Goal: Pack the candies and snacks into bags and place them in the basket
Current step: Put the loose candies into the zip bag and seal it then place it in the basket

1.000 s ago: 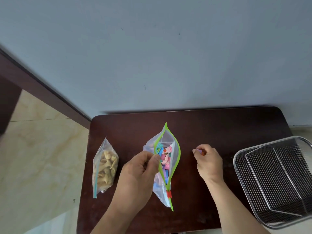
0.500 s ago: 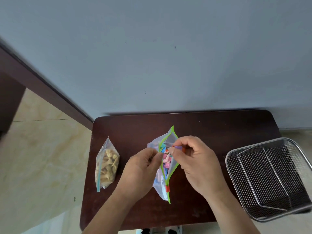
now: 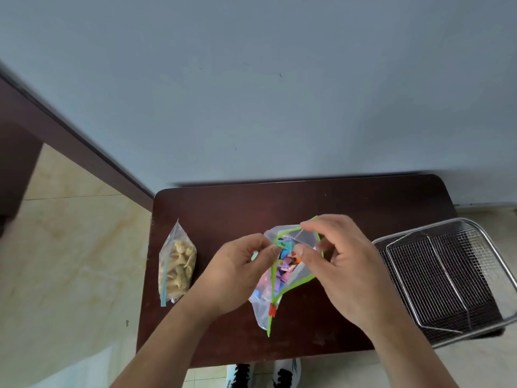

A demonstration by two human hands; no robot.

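Note:
A clear zip bag with a green rim (image 3: 300, 275) stands open at the middle of the dark table (image 3: 363, 203), holding several coloured wrapped candies (image 3: 286, 261). My left hand (image 3: 237, 273) pinches the bag's left rim. My right hand (image 3: 344, 264) pinches the right rim, thumb and forefinger over the mouth. Whether a candy is still between those fingers is hidden. A red slider sits low on the zip. A second clear bag with a blue zip (image 3: 176, 263), filled with pale snacks, lies closed at the table's left edge. The wire basket (image 3: 492, 247) stands at the right, nothing in it.
The table stands against a pale blue wall. Beige tiled floor lies to the left, with a dark baseboard running diagonally. The basket overhangs the table's right edge. My shoes (image 3: 263, 373) show below the front edge.
My right hand came from the table on the right to the bag's mouth with a candy, then took hold of the right rim. The bag's mouth is spread wider. The left hand stayed.

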